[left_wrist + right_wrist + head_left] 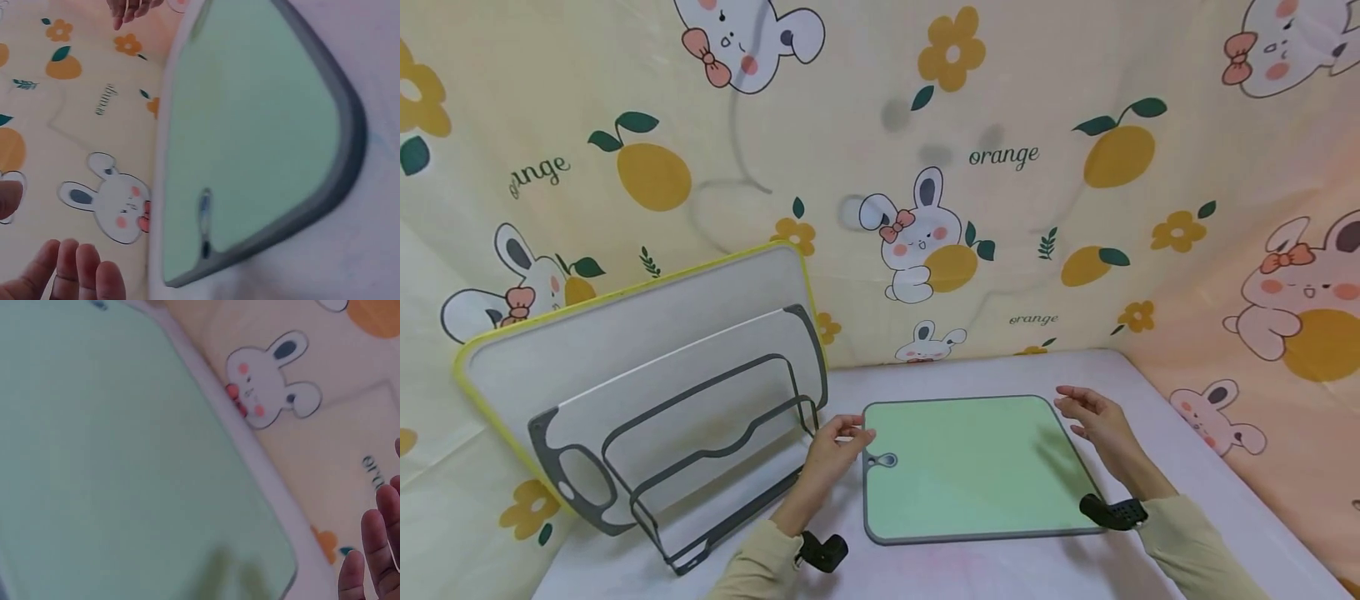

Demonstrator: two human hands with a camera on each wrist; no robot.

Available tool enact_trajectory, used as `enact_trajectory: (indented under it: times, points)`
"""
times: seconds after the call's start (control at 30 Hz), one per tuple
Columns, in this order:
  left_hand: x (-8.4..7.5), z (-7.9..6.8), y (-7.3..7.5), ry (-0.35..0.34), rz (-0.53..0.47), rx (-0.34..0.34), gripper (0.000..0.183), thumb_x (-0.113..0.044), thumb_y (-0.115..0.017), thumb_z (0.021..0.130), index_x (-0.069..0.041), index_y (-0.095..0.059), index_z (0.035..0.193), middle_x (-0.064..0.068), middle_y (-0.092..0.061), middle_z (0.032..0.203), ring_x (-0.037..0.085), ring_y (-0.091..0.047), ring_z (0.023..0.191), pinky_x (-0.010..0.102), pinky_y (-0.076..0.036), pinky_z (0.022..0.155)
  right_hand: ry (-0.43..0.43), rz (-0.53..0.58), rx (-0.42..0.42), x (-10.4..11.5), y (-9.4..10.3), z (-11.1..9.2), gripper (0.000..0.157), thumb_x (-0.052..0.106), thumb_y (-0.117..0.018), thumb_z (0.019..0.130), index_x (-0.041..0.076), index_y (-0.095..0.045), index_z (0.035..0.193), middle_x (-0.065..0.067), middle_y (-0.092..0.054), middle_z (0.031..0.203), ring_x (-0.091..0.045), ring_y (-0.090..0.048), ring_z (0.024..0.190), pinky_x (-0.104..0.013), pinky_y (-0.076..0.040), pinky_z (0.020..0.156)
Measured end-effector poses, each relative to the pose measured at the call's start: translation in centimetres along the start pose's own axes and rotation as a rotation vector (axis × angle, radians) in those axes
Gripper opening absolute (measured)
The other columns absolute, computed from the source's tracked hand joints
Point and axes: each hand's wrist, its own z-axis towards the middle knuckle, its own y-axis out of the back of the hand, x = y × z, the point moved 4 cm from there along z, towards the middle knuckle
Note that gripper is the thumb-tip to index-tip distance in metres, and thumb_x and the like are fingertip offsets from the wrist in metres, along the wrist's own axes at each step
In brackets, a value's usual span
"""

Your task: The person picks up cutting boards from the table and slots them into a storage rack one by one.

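Likely positioning: your left hand [831,454] and right hand [1103,429] flank the green board [970,475], fingers loose, empty; gripping calls for closing inward.

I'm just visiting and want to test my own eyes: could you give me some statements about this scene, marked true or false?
1. The green board lies flat on the table. True.
2. The yellow-edged board lies flat too. False: it stands tilted.
3. The left hand is nearer the rack than the right hand is. True.
4. The right hand grips the green board. False: it holds nothing.
5. The cloth shows rabbits. True.
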Motion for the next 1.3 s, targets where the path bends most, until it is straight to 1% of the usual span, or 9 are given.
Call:
enact_trajectory:
  times: [0.1,0.23,0.37,0.47,0.57,0.7,0.93,1.1,1.3]
  points:
    - [0.6,-0.1,-0.2,0.012,0.036,0.01,0.036,-0.018,-0.074,0.085,0.001,-0.061,0.113,0.007,-0.059,0.093,0.017,-0.054,0.078,0.029,-0.043,0.067,-0.029,-0.057,0.002,-0.9,-0.1,-0.2,0.053,0.033,-0.056,0.099,-0.005,-0.045,0.135,0.005,-0.059,0.107,-0.008,-0.056,0.097,-0.036,-0.047,0.086]
    - [1.2,-0.2,-0.4,0.022,0.069,0.024,0.037,-0.015,-0.074,0.084,0.003,-0.061,0.114,0.007,-0.058,0.093,0.017,-0.053,0.076,0.03,-0.043,0.066,-0.052,-0.101,-0.002,-2.0,-0.2,-0.5,0.058,0.032,-0.058,0.099,-0.008,-0.042,0.138,0.002,-0.059,0.108,-0.013,-0.057,0.1,-0.039,-0.046,0.086]
    - [1.8,-0.2,-0.6,0.021,0.071,0.03,0.04,-0.014,-0.074,0.084,0.006,-0.06,0.115,0.008,-0.058,0.093,0.017,-0.052,0.075,0.028,-0.043,0.063,-0.065,-0.134,-0.006,-3.0,-0.4,-0.7,0.058,0.03,-0.06,0.098,-0.008,-0.043,0.137,-0.004,-0.055,0.109,-0.019,-0.053,0.096,-0.034,-0.048,0.079]
    - [2.3,-0.1,-0.7,0.033,0.072,0.028,0.041,-0.013,-0.074,0.084,0.006,-0.059,0.117,0.008,-0.057,0.093,0.016,-0.052,0.074,0.027,-0.043,0.061,-0.08,-0.16,-0.014,-3.7,-0.3,-0.8,0.056,0.028,-0.061,0.097,-0.009,-0.044,0.136,-0.007,-0.053,0.106,-0.019,-0.05,0.089,-0.028,-0.048,0.07]
    - [2.8,0.0,-0.8,0.033,0.101,0.028,0.041,-0.013,-0.074,0.084,0.006,-0.058,0.117,0.007,-0.058,0.093,0.016,-0.053,0.075,0.027,-0.044,0.062,-0.083,-0.19,-0.024,-4.2,-0.2,-0.9,0.054,0.024,-0.062,0.096,-0.01,-0.045,0.134,-0.009,-0.053,0.103,-0.018,-0.05,0.084,-0.026,-0.047,0.065]
    - [3.3,0.1,-0.8,0.025,0.163,0.025,0.043,-0.014,-0.075,0.082,0.006,-0.059,0.117,0.009,-0.059,0.095,0.017,-0.052,0.076,0.028,-0.043,0.064,-0.082,-0.263,-0.03,-4.4,0.1,-1.1,0.053,0.023,-0.063,0.096,-0.011,-0.048,0.132,-0.012,-0.057,0.103,-0.019,-0.052,0.084,-0.027,-0.048,0.065]
    - [3.8,0.2,-0.8,0.029,0.271,0.034,0.044,-0.017,-0.076,0.081,0.005,-0.06,0.117,0.013,-0.06,0.101,0.021,-0.054,0.084,0.033,-0.046,0.069,-0.138,-0.364,-0.034,-5.2,0.8,-1.1,0.053,0.024,-0.063,0.094,-0.012,-0.048,0.131,-0.016,-0.058,0.106,-0.025,-0.051,0.091,-0.028,-0.047,0.067]
    - [4.3,0.1,-0.9,0.012,0.339,0.063,0.047,-0.015,-0.076,0.08,0.008,-0.058,0.117,0.014,-0.06,0.1,0.024,-0.056,0.087,0.039,-0.048,0.075,-0.119,-0.416,-0.045,-5.4,1.0,-1.3,0.052,0.022,-0.065,0.092,-0.013,-0.051,0.127,-0.016,-0.059,0.103,-0.025,-0.051,0.09,-0.028,-0.046,0.068]
    - [4.4,-0.2,-1.1,-0.006,0.349,0.096,0.05,-0.011,-0.075,0.08,0.013,-0.056,0.119,0.015,-0.058,0.099,0.023,-0.057,0.084,0.04,-0.05,0.076,-0.079,-0.472,-0.031,-5.5,1.0,-1.4,0.052,0.022,-0.068,0.089,-0.013,-0.054,0.125,-0.015,-0.062,0.102,-0.026,-0.055,0.092,-0.031,-0.046,0.071]
